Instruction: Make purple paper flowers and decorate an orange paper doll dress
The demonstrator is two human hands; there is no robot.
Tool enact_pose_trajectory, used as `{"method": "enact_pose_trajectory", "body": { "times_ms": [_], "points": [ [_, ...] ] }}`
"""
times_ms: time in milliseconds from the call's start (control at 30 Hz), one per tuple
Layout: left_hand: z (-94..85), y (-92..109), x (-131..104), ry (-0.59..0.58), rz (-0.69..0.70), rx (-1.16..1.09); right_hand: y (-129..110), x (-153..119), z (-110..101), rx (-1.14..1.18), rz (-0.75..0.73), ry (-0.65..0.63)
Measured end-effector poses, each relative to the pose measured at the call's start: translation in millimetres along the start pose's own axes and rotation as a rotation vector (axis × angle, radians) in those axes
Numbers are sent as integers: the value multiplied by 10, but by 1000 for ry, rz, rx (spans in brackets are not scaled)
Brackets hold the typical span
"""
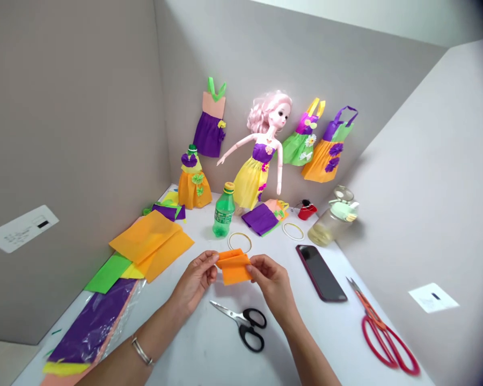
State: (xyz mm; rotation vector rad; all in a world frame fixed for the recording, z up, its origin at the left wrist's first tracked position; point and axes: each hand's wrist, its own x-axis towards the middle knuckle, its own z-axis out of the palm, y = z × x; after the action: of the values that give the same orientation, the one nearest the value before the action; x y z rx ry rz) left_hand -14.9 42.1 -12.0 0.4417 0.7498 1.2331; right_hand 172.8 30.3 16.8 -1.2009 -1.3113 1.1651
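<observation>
Lying nearest on the counter [183, 354] are black-handled scissors [239, 317]. Just beyond, the left hand [199, 276] and right hand [271, 276] both pinch a folded orange sheet [236, 274]. Farther back, a green bottle [225, 202] bears a label [224, 216], its print too small to read.

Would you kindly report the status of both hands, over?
Left hand and right hand pinching orange sheet. Sheet partly folded. Black-handled scissors lying nearby, untouched.

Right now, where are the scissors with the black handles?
In the head view, the black-handled scissors lie on the white tabletop, below the folded orange sheet that the left hand and right hand hold, left of the red-handled scissors.
</observation>
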Motion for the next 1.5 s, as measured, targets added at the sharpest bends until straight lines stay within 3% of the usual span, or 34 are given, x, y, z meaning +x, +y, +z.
{"method": "enact_pose_trajectory", "body": {
  "times_ms": [267,400,500,600,733,833,933,1100,1200,1367,1500],
  "points": [
    [-140,26,128,98,46,-54,-16,81,-170,86,4,123],
    [-141,-7,141,104,23,-49,-195,184,-86,219,41,23],
    [-128,-33,147,111,26,-46,-356,298,186,312,96,-164],
    [-127,-45,165,121,55,-42,-460,484,623,283,143,-326],
    [-154,-38,188,97,88,-6,-529,804,1260,201,102,-391],
    [-179,-23,194,85,114,64,-586,942,1482,101,-6,-402],
    [-186,-8,185,85,133,154,-597,899,1303,-16,-126,-341],
    [-136,-4,132,85,125,284,-357,576,521,-174,-189,-136],
    [-103,-25,102,75,112,339,-107,362,231,-265,-126,-116],
    [-109,-47,109,50,109,424,224,188,224,-55,60,-147],
    [-126,-24,132,21,62,529,300,190,251,27,81,-83]
  ]
}}
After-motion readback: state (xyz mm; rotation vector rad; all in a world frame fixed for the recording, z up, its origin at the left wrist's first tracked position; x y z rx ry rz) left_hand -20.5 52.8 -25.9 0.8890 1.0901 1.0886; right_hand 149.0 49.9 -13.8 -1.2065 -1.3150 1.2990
